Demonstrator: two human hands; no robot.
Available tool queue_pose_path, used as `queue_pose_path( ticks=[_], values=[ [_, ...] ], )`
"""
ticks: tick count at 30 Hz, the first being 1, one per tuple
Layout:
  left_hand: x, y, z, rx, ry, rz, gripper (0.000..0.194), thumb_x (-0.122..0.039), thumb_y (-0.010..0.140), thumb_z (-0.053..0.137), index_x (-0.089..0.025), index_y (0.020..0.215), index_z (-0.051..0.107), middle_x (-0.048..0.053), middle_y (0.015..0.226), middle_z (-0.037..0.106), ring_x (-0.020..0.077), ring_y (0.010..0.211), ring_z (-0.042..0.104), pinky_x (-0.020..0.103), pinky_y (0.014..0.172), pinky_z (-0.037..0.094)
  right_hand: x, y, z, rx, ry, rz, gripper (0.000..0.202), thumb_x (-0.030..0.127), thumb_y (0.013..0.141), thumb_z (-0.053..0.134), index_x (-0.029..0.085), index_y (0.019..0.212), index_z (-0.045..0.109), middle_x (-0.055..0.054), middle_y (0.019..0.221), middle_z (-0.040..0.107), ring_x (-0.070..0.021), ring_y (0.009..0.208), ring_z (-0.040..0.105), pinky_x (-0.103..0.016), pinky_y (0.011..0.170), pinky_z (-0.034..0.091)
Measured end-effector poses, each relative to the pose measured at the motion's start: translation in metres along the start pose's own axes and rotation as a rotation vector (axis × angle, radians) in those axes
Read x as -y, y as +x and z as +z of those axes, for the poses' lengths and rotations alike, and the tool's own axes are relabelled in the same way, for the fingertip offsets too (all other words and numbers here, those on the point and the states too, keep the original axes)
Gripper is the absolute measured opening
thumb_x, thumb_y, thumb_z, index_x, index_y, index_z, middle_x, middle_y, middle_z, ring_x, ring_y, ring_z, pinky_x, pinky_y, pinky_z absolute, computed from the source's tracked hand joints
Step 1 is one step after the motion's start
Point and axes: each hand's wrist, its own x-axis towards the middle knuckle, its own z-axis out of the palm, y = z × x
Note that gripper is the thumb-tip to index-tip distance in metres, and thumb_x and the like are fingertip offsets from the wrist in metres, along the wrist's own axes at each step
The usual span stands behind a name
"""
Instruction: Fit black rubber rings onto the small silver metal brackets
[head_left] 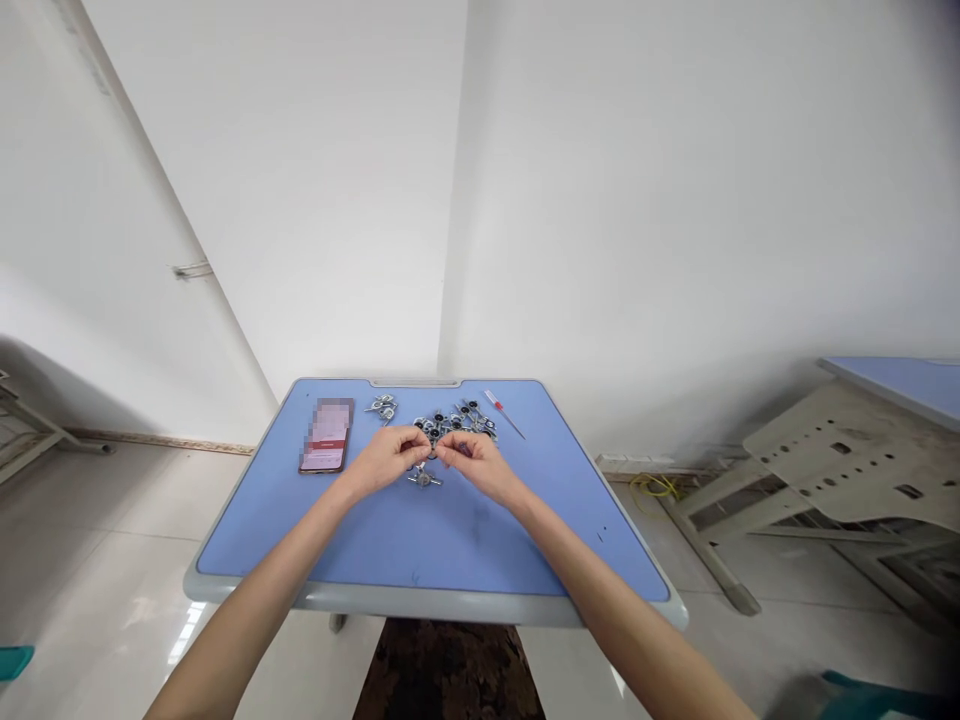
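Over the middle of the blue desk [360, 540], my left hand [394, 455] and my right hand [476, 462] meet with their fingertips almost touching. Both are closed in a pinch; whatever small thing sits between the fingers is too small to name. Just behind them lies a pile of small metal parts [466, 415] with round black centres, partly hidden by my fingers. One similar silvery metal part [425, 479] rests on the desk right below my hands. A smaller group of metal parts [383, 407] lies farther back to the left.
A phone [327, 440] with a lit screen lies at the desk's left. A screwdriver [504, 413] with a red and clear handle lies right of the pile. Behind the desk stands a white wall [360, 200]. Another desk [900, 385] is at the right.
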Motion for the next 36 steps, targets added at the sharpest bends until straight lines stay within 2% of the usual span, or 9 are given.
queue_pose_path(
  ticks=[3, 6, 15, 25, 31, 33, 36],
  values=[
    [0.01, 0.003, 0.0, -0.051, -0.159, -0.016, 0.023, -0.037, 0.08, 0.054, -0.015, 0.072, 0.056, 0.0, 0.065, 0.055, 0.0122, 0.063, 0.05, 0.023, 0.061, 0.039, 0.005, 0.007, -0.007, 0.079, -0.02, 0.044, 0.032, 0.046, 0.078, 0.061, 0.015, 0.07, 0.061, 0.003, 0.058, 0.051, -0.0083, 0.051, 0.037, -0.023, 0.049, 0.029],
    [0.017, 0.002, 0.004, -0.11, -0.197, -0.03, 0.025, -0.039, 0.08, 0.056, -0.015, 0.074, 0.057, 0.0, 0.065, 0.055, 0.0118, 0.061, 0.049, 0.023, 0.06, 0.039, 0.003, 0.013, -0.01, 0.12, -0.044, 0.049, 0.032, 0.046, 0.078, 0.061, 0.015, 0.07, 0.062, 0.003, 0.057, 0.051, -0.0078, 0.05, 0.035, -0.023, 0.048, 0.027],
    [0.005, -0.006, 0.009, -0.147, -0.131, -0.033, 0.022, -0.035, 0.083, 0.055, -0.015, 0.072, 0.059, 0.0, 0.065, 0.055, 0.012, 0.063, 0.048, 0.023, 0.06, 0.037, 0.005, 0.007, -0.005, 0.033, -0.081, 0.008, 0.025, 0.039, 0.078, 0.059, 0.016, 0.069, 0.059, 0.004, 0.058, 0.044, -0.0082, 0.053, 0.032, -0.023, 0.049, 0.026],
    [0.011, -0.005, 0.012, -0.101, -0.329, -0.072, 0.033, -0.045, 0.08, 0.06, -0.013, 0.072, 0.06, 0.0, 0.065, 0.057, 0.0106, 0.059, 0.05, 0.023, 0.058, 0.04, 0.004, 0.0, 0.001, 0.011, -0.046, 0.073, 0.024, 0.038, 0.076, 0.059, 0.016, 0.068, 0.059, 0.003, 0.058, 0.046, -0.0084, 0.052, 0.034, -0.023, 0.05, 0.027],
    [0.013, -0.006, 0.01, -0.153, -0.404, -0.106, 0.038, -0.051, 0.077, 0.062, -0.014, 0.077, 0.061, 0.001, 0.068, 0.06, 0.0096, 0.059, 0.052, 0.022, 0.058, 0.043, 0.005, -0.002, 0.0, -0.048, 0.035, 0.101, 0.02, 0.036, 0.076, 0.059, 0.018, 0.068, 0.058, 0.003, 0.057, 0.047, -0.009, 0.051, 0.036, -0.023, 0.048, 0.031],
    [0.013, -0.006, 0.011, -0.125, -0.43, -0.142, 0.04, -0.054, 0.076, 0.062, -0.014, 0.074, 0.06, 0.001, 0.065, 0.059, 0.0088, 0.055, 0.051, 0.021, 0.055, 0.042, 0.004, -0.003, 0.0, -0.087, -0.002, 0.052, 0.019, 0.035, 0.078, 0.058, 0.018, 0.07, 0.058, 0.002, 0.059, 0.048, -0.0096, 0.052, 0.038, -0.024, 0.049, 0.033],
    [0.013, -0.006, 0.015, -0.053, -0.517, -0.215, 0.046, -0.059, 0.076, 0.06, -0.013, 0.07, 0.061, 0.001, 0.06, 0.057, 0.0087, 0.051, 0.05, 0.021, 0.052, 0.041, 0.001, -0.006, 0.003, -0.147, -0.215, -0.14, 0.017, 0.032, 0.084, 0.053, 0.019, 0.074, 0.058, -0.001, 0.066, 0.055, -0.012, 0.058, 0.045, -0.025, 0.053, 0.037]
  ],
)
